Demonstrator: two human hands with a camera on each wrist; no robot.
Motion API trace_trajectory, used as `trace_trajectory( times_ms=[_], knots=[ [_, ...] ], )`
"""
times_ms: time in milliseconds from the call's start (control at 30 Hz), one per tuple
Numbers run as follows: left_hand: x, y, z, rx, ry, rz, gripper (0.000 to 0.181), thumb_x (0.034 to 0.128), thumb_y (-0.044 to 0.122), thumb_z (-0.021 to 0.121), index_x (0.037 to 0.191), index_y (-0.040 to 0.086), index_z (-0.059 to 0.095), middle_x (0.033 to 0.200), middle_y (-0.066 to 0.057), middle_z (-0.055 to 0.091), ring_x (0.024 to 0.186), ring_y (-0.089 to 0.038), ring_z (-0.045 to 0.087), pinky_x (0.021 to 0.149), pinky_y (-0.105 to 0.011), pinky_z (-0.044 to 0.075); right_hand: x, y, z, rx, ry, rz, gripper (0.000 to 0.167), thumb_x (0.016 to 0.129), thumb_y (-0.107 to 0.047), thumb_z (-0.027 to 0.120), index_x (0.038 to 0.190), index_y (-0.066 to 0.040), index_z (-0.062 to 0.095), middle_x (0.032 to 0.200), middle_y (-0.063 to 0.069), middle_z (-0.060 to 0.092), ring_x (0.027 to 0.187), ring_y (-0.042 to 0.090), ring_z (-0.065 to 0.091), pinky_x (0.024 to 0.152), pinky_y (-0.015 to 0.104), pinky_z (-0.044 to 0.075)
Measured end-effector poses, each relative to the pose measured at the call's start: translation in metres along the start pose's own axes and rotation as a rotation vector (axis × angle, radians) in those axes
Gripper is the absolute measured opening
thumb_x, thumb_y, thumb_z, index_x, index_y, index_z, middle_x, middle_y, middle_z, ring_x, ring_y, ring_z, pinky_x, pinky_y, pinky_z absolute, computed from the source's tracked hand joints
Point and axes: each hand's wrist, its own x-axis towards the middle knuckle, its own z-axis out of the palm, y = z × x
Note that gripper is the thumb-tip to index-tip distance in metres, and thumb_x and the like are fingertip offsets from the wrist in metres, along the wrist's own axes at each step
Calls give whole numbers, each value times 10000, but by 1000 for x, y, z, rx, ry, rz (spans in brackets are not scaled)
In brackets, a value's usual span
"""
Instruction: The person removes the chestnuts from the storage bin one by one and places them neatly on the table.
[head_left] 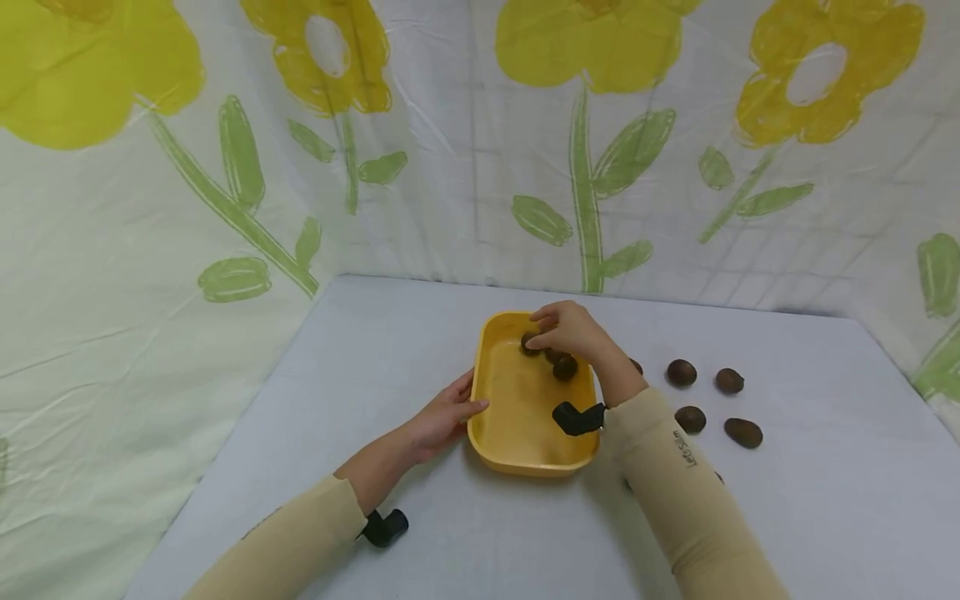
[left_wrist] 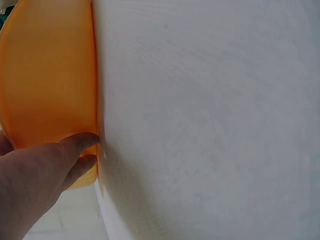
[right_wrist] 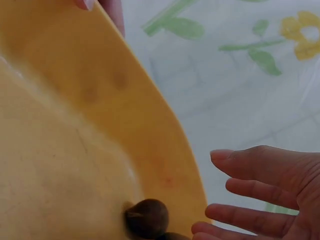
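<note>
My left hand (head_left: 442,419) (left_wrist: 45,172) grips the left side of a yellow basin (head_left: 525,408) (left_wrist: 50,70) (right_wrist: 60,150), thumb over the rim and fingers along the outer wall. Dark brown, round fruits (head_left: 565,367) (right_wrist: 147,218) lie in the basin's far part. Over the far right rim is my right hand (head_left: 576,332) (right_wrist: 270,190); the right wrist view shows its fingers spread and holding nothing. In the head view its fingertips overlap one fruit (head_left: 529,343); whether they touch it I cannot tell.
Right of the basin, several more brown fruits (head_left: 681,373) (head_left: 743,432) lie on the white table (head_left: 360,358), some partly hidden behind my right arm. A white curtain (head_left: 450,167) with yellow flowers hangs along the table's far edge.
</note>
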Motion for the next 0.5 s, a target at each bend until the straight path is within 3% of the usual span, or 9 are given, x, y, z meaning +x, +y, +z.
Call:
trace_trajectory(
  times_ms=[500],
  knots=[
    [0,0,1,-7,-15,5,644,978,143,453,1512,188,96,1572,-36,160,1343,-274,377,1093,-445,334,21,9,16,-26,1,65,496,819,-178,699,1266,-18,556,1264,206,568,961,302,638,784,336,548]
  ],
)
